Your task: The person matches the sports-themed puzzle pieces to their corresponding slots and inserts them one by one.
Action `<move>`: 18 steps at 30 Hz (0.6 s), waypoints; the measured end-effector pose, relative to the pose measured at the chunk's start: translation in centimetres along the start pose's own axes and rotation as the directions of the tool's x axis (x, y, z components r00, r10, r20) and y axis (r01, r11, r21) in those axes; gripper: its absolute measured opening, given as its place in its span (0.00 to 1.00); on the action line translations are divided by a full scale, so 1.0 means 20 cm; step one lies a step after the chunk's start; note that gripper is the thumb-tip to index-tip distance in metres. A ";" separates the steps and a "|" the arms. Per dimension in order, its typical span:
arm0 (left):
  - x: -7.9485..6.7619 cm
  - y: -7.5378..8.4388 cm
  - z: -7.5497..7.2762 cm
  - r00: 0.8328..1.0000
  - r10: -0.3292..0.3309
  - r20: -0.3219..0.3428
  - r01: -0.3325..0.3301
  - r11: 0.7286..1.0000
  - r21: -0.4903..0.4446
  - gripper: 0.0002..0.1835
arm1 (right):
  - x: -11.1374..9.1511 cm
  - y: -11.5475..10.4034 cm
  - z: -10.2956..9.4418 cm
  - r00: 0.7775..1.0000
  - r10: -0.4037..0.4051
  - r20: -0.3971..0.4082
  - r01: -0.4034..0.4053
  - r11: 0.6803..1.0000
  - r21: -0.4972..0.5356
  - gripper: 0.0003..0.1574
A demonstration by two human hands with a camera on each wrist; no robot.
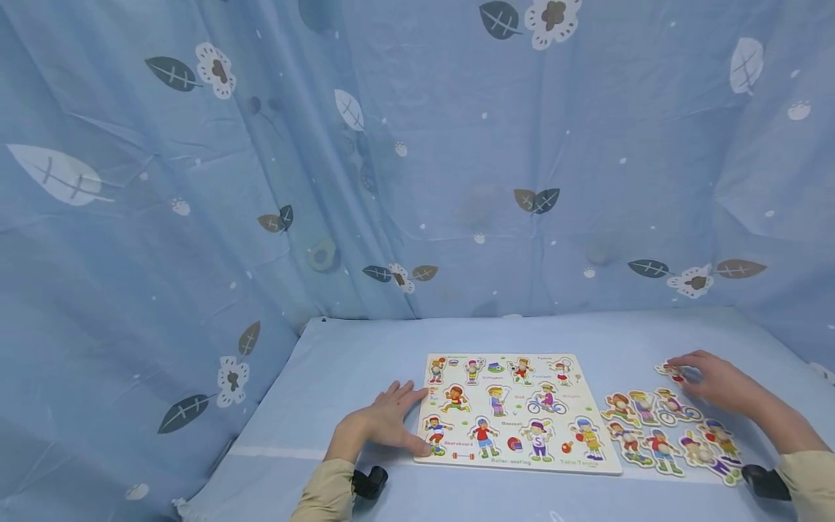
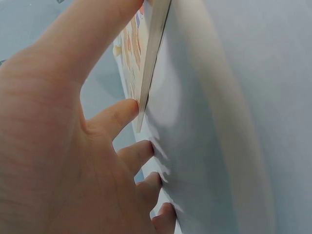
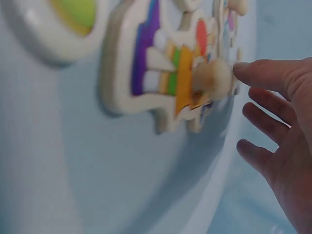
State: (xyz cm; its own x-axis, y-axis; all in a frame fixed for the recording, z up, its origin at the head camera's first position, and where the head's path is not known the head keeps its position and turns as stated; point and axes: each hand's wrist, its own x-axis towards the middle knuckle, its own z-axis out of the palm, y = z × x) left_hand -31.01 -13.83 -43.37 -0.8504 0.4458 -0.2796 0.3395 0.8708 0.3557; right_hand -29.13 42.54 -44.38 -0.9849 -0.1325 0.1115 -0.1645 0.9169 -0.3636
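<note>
A wooden puzzle board (image 1: 515,413) with cartoon sports figures lies flat on the blue cloth. My left hand (image 1: 385,420) rests with fingers spread at its left edge, thumb on the near corner; in the left wrist view, thumb and index finger (image 2: 117,117) touch the board's side (image 2: 151,58). To the right, my right hand (image 1: 720,384) pinches a small figure-shaped puzzle piece (image 1: 670,371) between thumb and index finger. In the right wrist view the thumb (image 3: 263,73) hides most of that contact, and the other fingers are loosely bent.
Several loose knobbed puzzle pieces (image 1: 664,449) lie close together right of the board, below the right hand. One piece with a round wooden knob (image 3: 214,80) is near the right wrist camera. A patterned blue curtain (image 1: 483,159) hangs behind the table.
</note>
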 end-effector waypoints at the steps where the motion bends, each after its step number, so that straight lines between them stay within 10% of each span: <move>1: 0.00 0.00 0.00 1.000 0.000 0.001 0.000 1.000 0.000 0.56 | 0.00 0.01 0.00 1.000 0.005 0.009 -0.005 1.000 -0.003 0.28; 18: 0.01 0.00 0.00 1.000 0.002 0.005 -0.002 1.000 -0.014 0.56 | 0.02 0.04 0.05 1.000 0.017 0.015 -0.017 1.000 -0.007 0.27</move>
State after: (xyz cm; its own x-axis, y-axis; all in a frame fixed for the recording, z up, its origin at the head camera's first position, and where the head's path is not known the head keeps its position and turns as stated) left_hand -31.15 -13.84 -43.38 -0.8480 0.4481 -0.2831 0.3351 0.8671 0.3687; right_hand -29.63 42.93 -45.50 -0.9883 -0.1221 0.0916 -0.1472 0.9215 -0.3594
